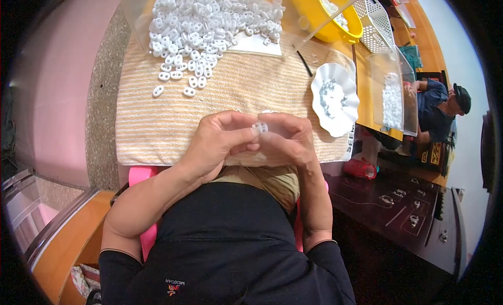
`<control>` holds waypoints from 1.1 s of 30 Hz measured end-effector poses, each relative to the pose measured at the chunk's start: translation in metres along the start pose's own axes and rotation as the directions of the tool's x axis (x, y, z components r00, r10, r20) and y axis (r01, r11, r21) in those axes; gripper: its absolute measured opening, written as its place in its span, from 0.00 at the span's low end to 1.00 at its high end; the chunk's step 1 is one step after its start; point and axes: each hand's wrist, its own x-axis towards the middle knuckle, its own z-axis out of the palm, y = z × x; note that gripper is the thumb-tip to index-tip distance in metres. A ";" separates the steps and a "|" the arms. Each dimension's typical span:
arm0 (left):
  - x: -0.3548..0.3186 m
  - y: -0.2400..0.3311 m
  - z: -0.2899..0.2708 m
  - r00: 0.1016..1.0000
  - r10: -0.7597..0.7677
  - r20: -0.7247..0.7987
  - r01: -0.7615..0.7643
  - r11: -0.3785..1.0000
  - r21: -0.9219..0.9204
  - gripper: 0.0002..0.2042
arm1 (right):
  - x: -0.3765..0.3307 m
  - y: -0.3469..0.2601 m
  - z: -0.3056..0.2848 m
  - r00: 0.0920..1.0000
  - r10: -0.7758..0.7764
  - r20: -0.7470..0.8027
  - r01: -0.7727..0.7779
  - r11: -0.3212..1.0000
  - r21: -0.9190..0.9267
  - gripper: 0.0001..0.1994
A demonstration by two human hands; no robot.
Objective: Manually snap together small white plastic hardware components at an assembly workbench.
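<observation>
Close in front of my body, over the near part of the towel, my two hands meet fingertip to fingertip. My left hand [222,139] pinches a small white plastic piece with two holes [260,128] between thumb and fingers. From the other side, my right hand [294,139] closes its thumb and index finger on the same piece, slightly blurred. A heap of similar white two-holed pieces [204,22] lies at the far left, with several strays at its near edge. To the right of my hands, a white scalloped dish [334,128] holds small grey and clear bits.
A striped beige towel [152,121] covers the table. Beyond the dish lies a thin black stick [304,63]. At the far right stand a yellow basin [350,33], a white perforated basket [374,24] and a clear bin of white pieces [378,69]. Another person [437,103] sits at right.
</observation>
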 end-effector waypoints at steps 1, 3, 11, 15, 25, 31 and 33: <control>0.000 0.000 0.000 1.000 0.001 0.001 -0.001 1.000 -0.006 0.09 | 0.000 -0.001 0.001 1.000 0.014 -0.006 -0.014 1.000 0.027 0.16; 0.000 0.000 0.000 1.000 -0.001 0.000 0.001 1.000 -0.007 0.09 | -0.001 -0.003 0.003 0.999 0.033 -0.011 -0.032 0.998 0.055 0.16; 0.000 0.001 0.001 1.000 -0.012 -0.007 0.012 1.000 -0.004 0.09 | -0.002 -0.006 0.005 0.999 0.048 -0.014 -0.045 0.985 0.169 0.16; -0.001 0.001 0.004 1.000 -0.022 -0.022 0.021 1.000 -0.023 0.09 | -0.002 -0.009 0.005 0.996 0.081 -0.019 -0.078 0.986 0.146 0.16; -0.002 0.004 0.004 0.999 -0.045 -0.016 0.045 0.999 -0.018 0.08 | -0.001 -0.008 0.005 0.996 0.086 -0.026 -0.082 0.987 0.135 0.15; -0.002 0.002 0.002 0.999 -0.034 -0.019 0.034 0.999 0.013 0.09 | -0.002 -0.011 0.006 0.995 0.097 -0.014 -0.093 0.980 0.178 0.14; -0.003 0.003 0.003 0.999 -0.036 -0.019 0.036 0.999 0.009 0.09 | -0.002 -0.010 0.006 0.996 0.091 -0.001 -0.089 0.981 0.172 0.14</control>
